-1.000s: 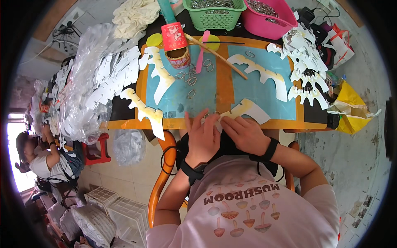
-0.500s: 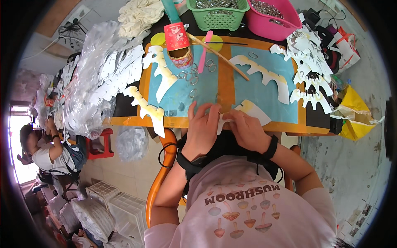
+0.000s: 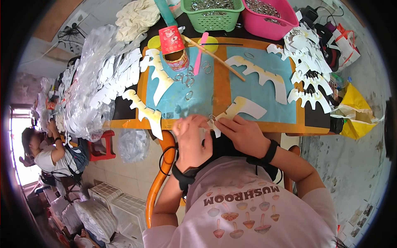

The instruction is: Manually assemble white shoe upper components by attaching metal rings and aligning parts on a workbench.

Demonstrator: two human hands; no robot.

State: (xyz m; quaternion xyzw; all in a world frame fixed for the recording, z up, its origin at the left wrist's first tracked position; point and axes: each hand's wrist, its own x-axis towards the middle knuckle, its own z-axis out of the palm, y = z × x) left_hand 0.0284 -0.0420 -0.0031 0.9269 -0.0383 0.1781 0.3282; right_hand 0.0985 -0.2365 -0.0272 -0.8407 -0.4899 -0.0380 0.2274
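My right hand [image 3: 247,135] is closed on a white curved cut-out [image 3: 248,108] with a yellowish band, at the table's near edge. A metal ring [image 3: 212,118] sits at the piece's left end, by my right fingertips. My left hand [image 3: 192,138] is just left of that ring, partly blurred, its thumb apart from the curled fingers and nothing visible in it. Several loose metal rings [image 3: 189,96] lie on the blue mat [image 3: 198,108] beyond it. More notched cut-outs lie around: one at near left [image 3: 144,110], one at far left [image 3: 162,78], one at right [image 3: 264,74].
A red cup [image 3: 170,40], a pink stick [image 3: 201,53] and a wooden stick [image 3: 219,60] lie mid-table. Green [image 3: 213,18] and pink [image 3: 264,22] baskets of metal parts stand behind. Cut-outs pile up left [image 3: 118,78] and right [image 3: 306,53]. Another person [image 3: 56,155] works at far left.
My left hand has come off the cut-out, turned and shifted slightly left. The ring at the piece's end is now visible. My right hand still holds the piece, which has moved slightly left.
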